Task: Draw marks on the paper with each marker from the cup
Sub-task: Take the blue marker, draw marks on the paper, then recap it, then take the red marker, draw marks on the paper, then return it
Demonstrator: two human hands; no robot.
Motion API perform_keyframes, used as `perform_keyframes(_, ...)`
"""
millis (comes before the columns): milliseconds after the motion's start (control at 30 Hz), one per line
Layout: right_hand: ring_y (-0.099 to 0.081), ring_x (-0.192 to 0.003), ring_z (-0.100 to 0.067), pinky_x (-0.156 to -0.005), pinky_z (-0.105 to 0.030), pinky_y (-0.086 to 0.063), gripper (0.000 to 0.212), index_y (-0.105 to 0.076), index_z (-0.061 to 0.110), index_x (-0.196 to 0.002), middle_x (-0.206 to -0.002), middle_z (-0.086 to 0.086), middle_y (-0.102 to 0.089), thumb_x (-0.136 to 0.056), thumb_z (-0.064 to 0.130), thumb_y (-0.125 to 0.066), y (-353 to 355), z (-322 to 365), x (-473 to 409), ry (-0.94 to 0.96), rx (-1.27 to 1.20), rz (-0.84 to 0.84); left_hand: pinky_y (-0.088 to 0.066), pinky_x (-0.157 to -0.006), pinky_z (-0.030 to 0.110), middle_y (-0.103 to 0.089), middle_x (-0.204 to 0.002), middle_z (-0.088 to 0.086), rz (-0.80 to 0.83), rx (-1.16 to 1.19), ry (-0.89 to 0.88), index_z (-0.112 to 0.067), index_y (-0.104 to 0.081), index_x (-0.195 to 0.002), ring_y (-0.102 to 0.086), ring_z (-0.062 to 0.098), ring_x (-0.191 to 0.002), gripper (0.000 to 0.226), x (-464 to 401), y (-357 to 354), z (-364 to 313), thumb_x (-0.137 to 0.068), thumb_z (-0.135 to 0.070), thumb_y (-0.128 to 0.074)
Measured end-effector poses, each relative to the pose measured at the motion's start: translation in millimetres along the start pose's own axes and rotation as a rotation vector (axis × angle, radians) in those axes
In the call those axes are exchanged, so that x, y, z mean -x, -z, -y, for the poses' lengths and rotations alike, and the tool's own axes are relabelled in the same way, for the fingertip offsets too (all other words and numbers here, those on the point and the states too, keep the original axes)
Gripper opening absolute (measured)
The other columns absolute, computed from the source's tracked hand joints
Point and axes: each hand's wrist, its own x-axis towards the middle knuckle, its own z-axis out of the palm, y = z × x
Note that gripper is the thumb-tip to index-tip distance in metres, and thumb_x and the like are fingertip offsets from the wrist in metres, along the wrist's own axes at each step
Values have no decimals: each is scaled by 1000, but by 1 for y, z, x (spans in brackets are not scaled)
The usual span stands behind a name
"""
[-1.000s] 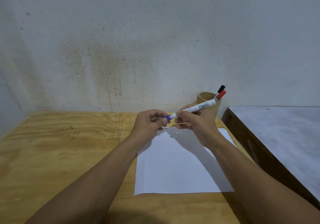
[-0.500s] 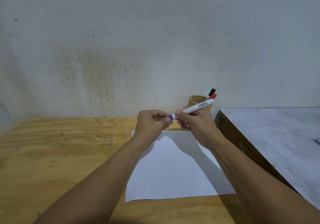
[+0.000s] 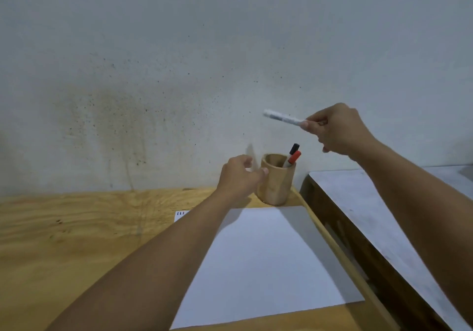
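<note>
Table [image 3: 76, 241]: carries paper [image 3: 266, 259], below both hands.
Cup [image 3: 276, 184]: touching left hand [image 3: 238, 177], which curls loosely around its near side, empty; below right hand [image 3: 337, 131].
White marker [image 3: 282, 117]: pinched in right hand, long axis pointing left, above cup.
Red marker [image 3: 294, 158], black marker [image 3: 294, 148]: standing in cup.

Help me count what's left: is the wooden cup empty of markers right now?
No: the wooden cup holds a red-capped marker and a black-capped marker, while the right hand holds a third, white marker above it.
</note>
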Motion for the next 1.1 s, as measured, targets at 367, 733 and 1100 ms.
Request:
perform_keyframes(367, -63, -98, -28, -86, -38, -56, 26, -69, 5, -111, -114, -11, -65, -90, 4, -55, -29, 0, -34, 182, 369, 186, -43, -102, 40, -55, -135, 5, 88, 104, 10, -10, -50, -131, -50, 23, -122, 53, -21, -26, -8, -84, -31, -63)
perform_keyframes(733, -45, -116, -23, -84, -36, -29, 26, -75, 28, -96, -104, 5, -68, -79, 48, -73, -67, -28, -31, 167, 318, 71, -43, -104, 40, -56, -136, 2, 99, 195, 34, -13, -54, -129, -53, 17, -122, 59, -28, -27, 5, -75, -33, -71)
perform_keyframes(1100, -57, -65, -21, -69, -40, -54, 45, -63, 5, -71, -66, -5, -58, -68, 46, -82, -72, -48, 0, -275, -151, 32, -44, -103, 39, -66, -122, 3, 95, 219, 65, -18, -56, -127, -57, 16, -116, 63, -29, -30, 12, -70, -40, -72)
